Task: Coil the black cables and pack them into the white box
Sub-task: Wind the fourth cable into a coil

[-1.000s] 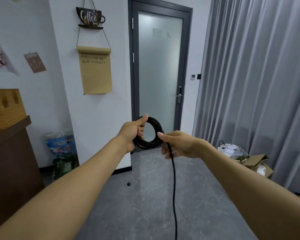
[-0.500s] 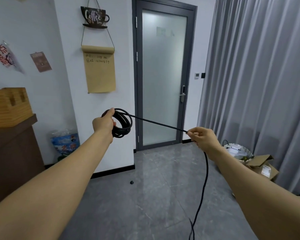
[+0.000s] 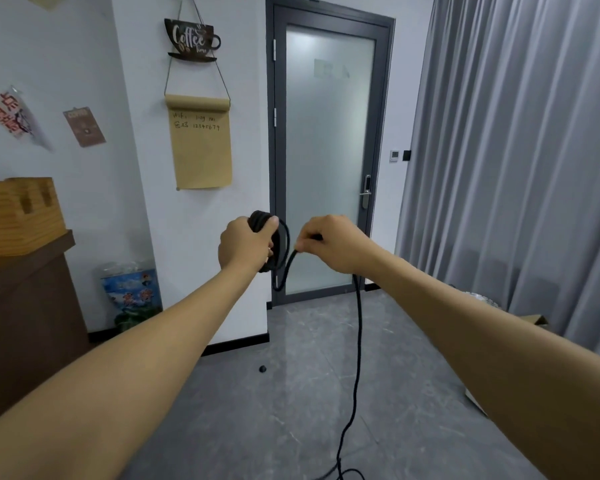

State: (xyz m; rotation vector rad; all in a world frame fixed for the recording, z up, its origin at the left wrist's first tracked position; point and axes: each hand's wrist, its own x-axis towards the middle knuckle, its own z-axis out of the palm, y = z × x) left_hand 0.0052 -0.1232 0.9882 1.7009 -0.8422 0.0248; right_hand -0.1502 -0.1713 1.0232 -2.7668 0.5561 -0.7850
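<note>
The left hand (image 3: 245,244) and right hand (image 3: 329,244) are raised side by side before the door (image 3: 329,161). The coil (image 3: 274,244) sits in the left hand's grip. The cable (image 3: 357,341) drops from the right hand to the floor (image 3: 291,410). The curtain (image 3: 516,168) lies right. The desk (image 3: 25,306) stands left, with a wooden box (image 3: 14,213) on it.

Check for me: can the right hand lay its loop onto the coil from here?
Probably yes. The right hand pinches the cable right beside the coil gripped by the left hand, with nothing between them.
</note>
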